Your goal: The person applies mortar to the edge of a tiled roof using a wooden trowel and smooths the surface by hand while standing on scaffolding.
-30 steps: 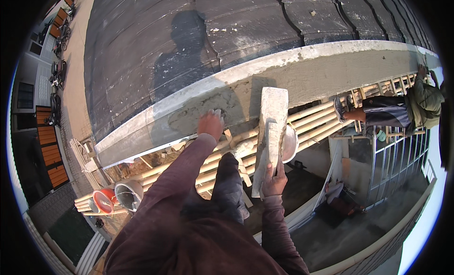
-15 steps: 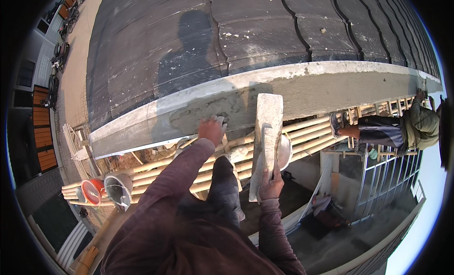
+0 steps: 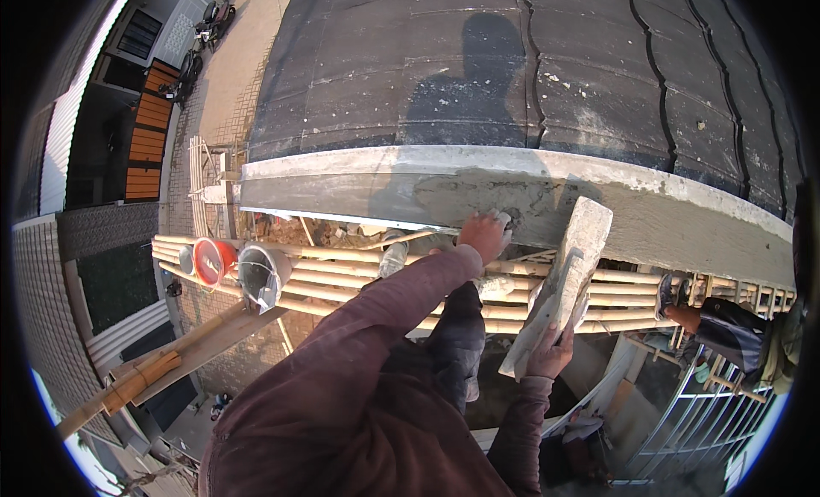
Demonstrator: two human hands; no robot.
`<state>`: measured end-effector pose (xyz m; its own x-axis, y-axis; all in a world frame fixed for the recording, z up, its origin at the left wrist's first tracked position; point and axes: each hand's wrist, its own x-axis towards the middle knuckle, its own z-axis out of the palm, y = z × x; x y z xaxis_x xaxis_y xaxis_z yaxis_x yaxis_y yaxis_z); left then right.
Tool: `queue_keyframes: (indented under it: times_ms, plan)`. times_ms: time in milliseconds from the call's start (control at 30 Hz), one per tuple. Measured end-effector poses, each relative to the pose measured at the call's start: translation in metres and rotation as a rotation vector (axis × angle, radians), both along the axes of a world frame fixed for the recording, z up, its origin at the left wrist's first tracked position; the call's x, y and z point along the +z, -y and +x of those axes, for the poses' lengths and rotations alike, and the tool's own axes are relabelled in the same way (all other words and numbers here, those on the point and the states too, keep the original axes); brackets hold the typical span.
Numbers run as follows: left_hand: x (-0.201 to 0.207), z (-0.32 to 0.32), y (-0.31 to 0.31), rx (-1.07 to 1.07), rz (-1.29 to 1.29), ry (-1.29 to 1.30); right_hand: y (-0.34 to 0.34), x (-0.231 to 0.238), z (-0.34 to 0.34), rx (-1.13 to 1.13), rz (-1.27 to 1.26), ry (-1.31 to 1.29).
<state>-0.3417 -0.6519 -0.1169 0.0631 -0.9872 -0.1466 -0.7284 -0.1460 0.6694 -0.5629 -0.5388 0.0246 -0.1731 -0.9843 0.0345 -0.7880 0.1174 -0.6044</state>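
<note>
My left hand (image 3: 484,239) is closed against the face of the grey concrete ledge (image 3: 333,190), at the lower edge of a rough, wet mortar patch (image 3: 478,194). Its fingertips are coated pale; whatever they may hold is hidden. In my right hand (image 3: 551,352) is a long, mortar-crusted plastering float (image 3: 568,275), gripped near its lower end. The float slants up to the right, its top close to the ledge face right of the patch.
Bamboo poles (image 3: 342,275) form a scaffold below the ledge. On them stand a red bucket (image 3: 213,260) and a grey bucket (image 3: 265,275). Dark roof sheeting (image 3: 359,78) rises beyond the ledge. A co-worker in dark shorts (image 3: 730,330) is at the far right. A deep drop shows below.
The view has swung left, so the ledge, buckets and both hands appear farther right. The float leans more to the right. My left hand stays by the wet mortar patch.
</note>
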Motion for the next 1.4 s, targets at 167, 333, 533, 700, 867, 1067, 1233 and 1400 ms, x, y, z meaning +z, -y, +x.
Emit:
queue_keyframes:
  times_ms: [167, 333, 533, 700, 867, 1067, 1233, 1400]
  plan:
    - [0.018, 0.004, -0.007, -0.196, 0.109, -0.09, 0.01, -0.004, -0.006, -0.015, -0.001, 0.028]
    - [-0.015, -0.006, -0.09, -0.305, 0.066, -0.165, 0.021, -0.004, -0.001, -0.048, -0.009, 0.114]
    - [0.006, -0.004, -0.03, 0.0, -0.011, -0.131, 0.016, 0.0, 0.002, -0.026, -0.003, 0.072]
    - [0.007, 0.009, 0.005, -0.153, 0.061, 0.061, 0.002, -0.004, 0.008, -0.059, 0.002, 0.1]
    - [0.0, 0.014, 0.02, -0.306, -0.081, 0.115, -0.001, 0.001, -0.004, -0.109, 0.148, 0.042]
    - [-0.013, 0.0, 0.025, -0.266, -0.131, 0.037, 0.001, -0.002, -0.017, -0.08, 0.119, 0.004]
    - [-0.006, 0.006, 0.017, -0.281, -0.117, 0.092, -0.007, 0.001, -0.008, -0.124, 0.187, 0.001]
    - [-0.006, 0.015, 0.016, -0.321, -0.073, 0.193, -0.01, -0.001, 0.0, -0.107, 0.195, -0.022]
